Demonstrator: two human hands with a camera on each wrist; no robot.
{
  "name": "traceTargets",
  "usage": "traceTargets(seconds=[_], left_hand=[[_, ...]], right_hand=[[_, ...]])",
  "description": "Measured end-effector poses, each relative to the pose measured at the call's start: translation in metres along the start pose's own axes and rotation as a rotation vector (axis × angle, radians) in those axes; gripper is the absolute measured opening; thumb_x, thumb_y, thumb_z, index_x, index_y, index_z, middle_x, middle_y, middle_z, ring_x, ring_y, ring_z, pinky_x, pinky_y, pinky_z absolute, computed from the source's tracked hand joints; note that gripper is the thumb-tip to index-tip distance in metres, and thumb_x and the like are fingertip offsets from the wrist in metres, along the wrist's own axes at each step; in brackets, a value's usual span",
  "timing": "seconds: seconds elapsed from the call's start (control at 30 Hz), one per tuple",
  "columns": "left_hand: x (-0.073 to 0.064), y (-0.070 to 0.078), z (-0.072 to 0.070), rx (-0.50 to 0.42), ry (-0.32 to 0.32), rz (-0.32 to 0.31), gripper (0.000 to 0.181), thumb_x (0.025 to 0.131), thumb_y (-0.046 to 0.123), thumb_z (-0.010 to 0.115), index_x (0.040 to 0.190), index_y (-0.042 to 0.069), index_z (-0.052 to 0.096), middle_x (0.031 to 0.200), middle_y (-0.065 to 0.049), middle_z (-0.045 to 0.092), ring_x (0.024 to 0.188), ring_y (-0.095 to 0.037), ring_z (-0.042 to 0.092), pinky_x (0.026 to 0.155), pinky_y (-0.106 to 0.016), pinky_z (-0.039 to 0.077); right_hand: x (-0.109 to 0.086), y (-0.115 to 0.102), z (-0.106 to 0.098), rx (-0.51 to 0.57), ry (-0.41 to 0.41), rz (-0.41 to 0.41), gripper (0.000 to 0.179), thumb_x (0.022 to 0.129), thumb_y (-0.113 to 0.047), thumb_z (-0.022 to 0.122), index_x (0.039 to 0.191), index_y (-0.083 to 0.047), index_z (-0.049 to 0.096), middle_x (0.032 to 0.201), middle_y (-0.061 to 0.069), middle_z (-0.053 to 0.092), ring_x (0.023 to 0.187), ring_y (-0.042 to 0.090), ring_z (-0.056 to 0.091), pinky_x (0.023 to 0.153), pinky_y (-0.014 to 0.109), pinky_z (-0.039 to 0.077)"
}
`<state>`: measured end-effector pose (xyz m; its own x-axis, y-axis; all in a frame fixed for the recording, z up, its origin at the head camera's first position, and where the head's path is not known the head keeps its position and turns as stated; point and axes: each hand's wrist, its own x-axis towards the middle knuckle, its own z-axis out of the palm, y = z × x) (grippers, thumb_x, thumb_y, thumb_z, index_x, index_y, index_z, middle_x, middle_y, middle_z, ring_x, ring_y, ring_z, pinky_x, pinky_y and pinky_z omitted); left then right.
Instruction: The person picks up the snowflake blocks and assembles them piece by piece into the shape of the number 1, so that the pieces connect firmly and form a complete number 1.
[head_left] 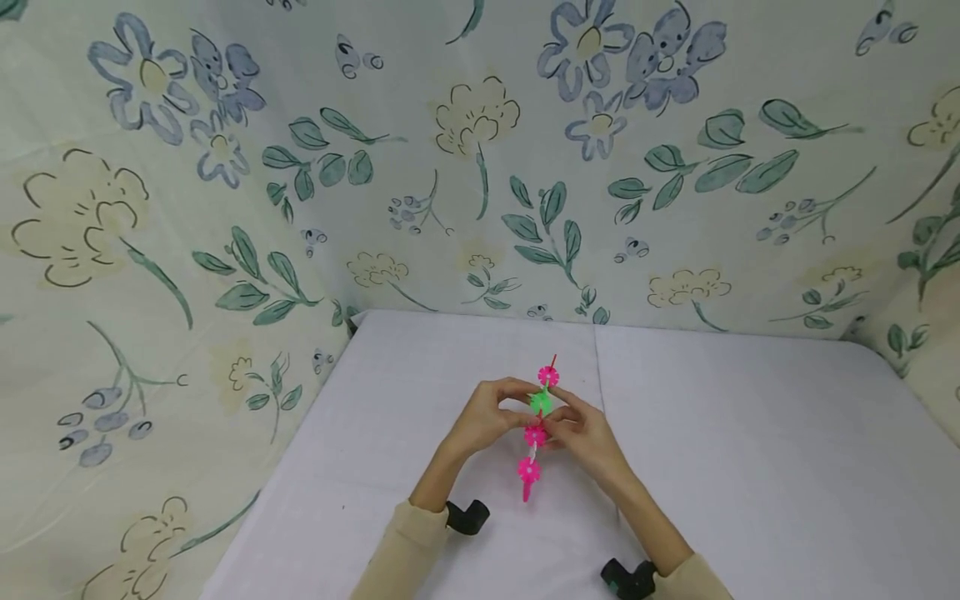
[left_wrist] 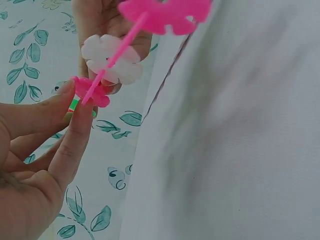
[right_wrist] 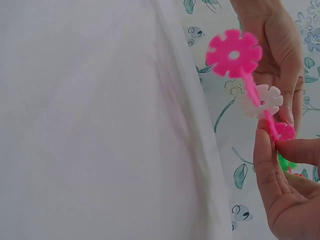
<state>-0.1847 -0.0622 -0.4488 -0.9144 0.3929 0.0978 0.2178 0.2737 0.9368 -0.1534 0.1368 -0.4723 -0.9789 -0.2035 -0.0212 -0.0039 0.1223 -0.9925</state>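
Observation:
A chain of notched, flower-shaped plastic discs hangs between both hands, above the white-covered table. Its lowest face-on disc is pink (head_left: 529,471), with another pink piece edge-on beneath. Further up come a white disc (right_wrist: 272,97), a second pink disc (head_left: 535,436), a green disc (head_left: 540,404) and a third pink disc (head_left: 549,376). A thin red edge (head_left: 554,361) shows at the top. My left hand (head_left: 483,412) pinches the chain around the green disc from the left. From the right, my right hand (head_left: 588,433) pinches it beside the middle pink disc. Fingers partly hide the joints.
The table (head_left: 750,450) is covered with white cloth, with a crease running near its middle. Floral fabric (head_left: 420,167) hangs behind and to the left. Black wrist-worn devices (head_left: 468,517) sit below each hand, by the beige sleeves (head_left: 405,550).

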Motion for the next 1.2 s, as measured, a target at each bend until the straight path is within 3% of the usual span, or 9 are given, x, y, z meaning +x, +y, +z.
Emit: traceTargets(seconds=[0.1,0.47,0.8,1.03,1.2], left_hand=[[0.0,-0.001,-0.001,-0.013,-0.026,0.004,0.039,0.086,0.002,0.08,0.125,0.009,0.075,0.125,-0.007,0.074,0.115,-0.026,0.067,0.076,-0.025,0.055],[-0.001,-0.006,-0.004,-0.061,-0.128,0.025,0.053,0.085,-0.004,0.079,0.136,0.008,0.068,0.137,-0.008,0.067,0.119,-0.031,0.066,0.081,-0.027,0.057],[0.003,-0.012,-0.001,-0.087,-0.071,0.003,0.053,0.085,-0.006,0.077,0.135,0.008,0.069,0.13,-0.01,0.069,0.118,-0.03,0.068,0.076,-0.026,0.056],[0.004,-0.015,0.001,-0.096,-0.027,-0.013,0.051,0.084,-0.003,0.081,0.133,0.008,0.07,0.121,-0.012,0.07,0.111,-0.026,0.07,0.073,-0.023,0.055],[0.005,-0.016,0.003,-0.094,0.007,-0.021,0.05,0.084,0.0,0.083,0.132,0.009,0.071,0.116,-0.011,0.072,0.108,-0.023,0.071,0.076,-0.022,0.057]], right_hand=[[0.001,0.0,-0.002,0.002,0.015,0.002,0.059,0.098,-0.002,0.066,0.153,0.0,0.044,0.102,0.02,0.066,0.078,0.012,0.073,0.078,0.034,0.064],[0.001,-0.007,-0.003,0.009,0.032,0.028,0.058,0.098,-0.004,0.064,0.152,0.002,0.045,0.105,0.018,0.066,0.078,0.011,0.074,0.076,0.03,0.064],[0.003,-0.006,-0.005,0.043,0.054,-0.012,0.067,0.097,-0.001,0.068,0.157,-0.004,0.039,0.106,0.021,0.064,0.08,0.009,0.074,0.078,0.031,0.064],[0.003,-0.003,-0.007,0.046,0.034,-0.019,0.07,0.097,0.001,0.067,0.159,-0.005,0.036,0.116,0.028,0.061,0.087,0.007,0.072,0.08,0.031,0.064],[0.004,0.001,-0.007,0.017,0.024,-0.022,0.064,0.097,0.003,0.064,0.156,-0.005,0.043,0.118,0.026,0.061,0.09,0.007,0.071,0.08,0.028,0.063]])
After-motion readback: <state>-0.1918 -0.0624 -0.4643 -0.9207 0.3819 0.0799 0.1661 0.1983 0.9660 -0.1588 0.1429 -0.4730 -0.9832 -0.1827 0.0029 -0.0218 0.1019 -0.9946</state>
